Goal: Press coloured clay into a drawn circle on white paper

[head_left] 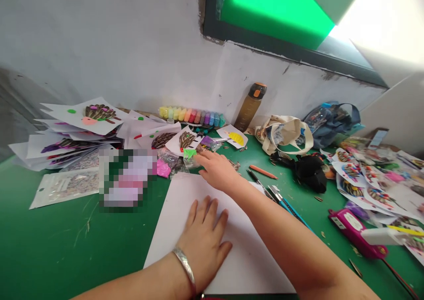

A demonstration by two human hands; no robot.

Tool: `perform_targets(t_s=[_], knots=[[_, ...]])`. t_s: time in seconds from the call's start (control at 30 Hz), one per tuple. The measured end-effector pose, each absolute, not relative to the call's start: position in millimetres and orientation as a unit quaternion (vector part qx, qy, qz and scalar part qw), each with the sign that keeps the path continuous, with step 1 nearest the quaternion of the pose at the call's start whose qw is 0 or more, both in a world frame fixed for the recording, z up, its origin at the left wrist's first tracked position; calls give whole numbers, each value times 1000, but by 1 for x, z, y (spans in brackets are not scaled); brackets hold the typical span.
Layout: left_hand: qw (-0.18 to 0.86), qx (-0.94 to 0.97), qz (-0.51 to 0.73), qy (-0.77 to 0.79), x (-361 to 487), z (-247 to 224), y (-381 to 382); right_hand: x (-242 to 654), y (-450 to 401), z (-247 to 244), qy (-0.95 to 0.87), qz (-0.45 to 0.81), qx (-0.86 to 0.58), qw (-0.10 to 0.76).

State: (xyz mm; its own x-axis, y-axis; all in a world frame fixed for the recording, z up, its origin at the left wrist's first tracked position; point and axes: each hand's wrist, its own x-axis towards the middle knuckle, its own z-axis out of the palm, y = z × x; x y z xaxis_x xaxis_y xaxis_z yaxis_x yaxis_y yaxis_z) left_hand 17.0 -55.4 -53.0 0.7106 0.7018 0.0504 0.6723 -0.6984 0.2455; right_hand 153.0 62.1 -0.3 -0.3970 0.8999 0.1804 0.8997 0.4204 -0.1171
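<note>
My left hand (205, 233), with a silver bracelet at the wrist, lies flat on a sheet of white paper (162, 247), its fingers spread. Reaching across the far edge of that sheet, my right hand (217, 169) has its fingers stretched out and slightly bent. Its fingertips are at a small plastic bag with a bright green lump (190, 153), like modelling clay; whether they touch it I cannot tell. A pink lump (163, 168) in clear wrapping is left of it. Just behind lies a paper with a seed-covered hedgehog picture (186, 140).
Stacked hedgehog pictures (79, 125) and a bag of small beads (66, 185) are at left. Coloured clay packs (192, 115) and a brown bottle (251, 107) stand by the wall. An orange pencil (263, 172), cutters (281, 200) and a magenta glue gun (356, 233) lie at right.
</note>
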Motion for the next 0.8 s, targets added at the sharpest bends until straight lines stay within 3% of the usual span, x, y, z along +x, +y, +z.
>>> perform_targets(t_s=[0.23, 0.43, 0.8], knots=[[81, 925, 73, 364, 20, -57, -52, 216, -26, -6, -786, 51, -578, 213], [52, 925, 80, 368, 22, -61, -54, 224, -102, -50, -805, 41, -578, 127], [88, 923, 9, 375, 23, -47, -52, 235, -87, -54, -806, 73, -583, 74]])
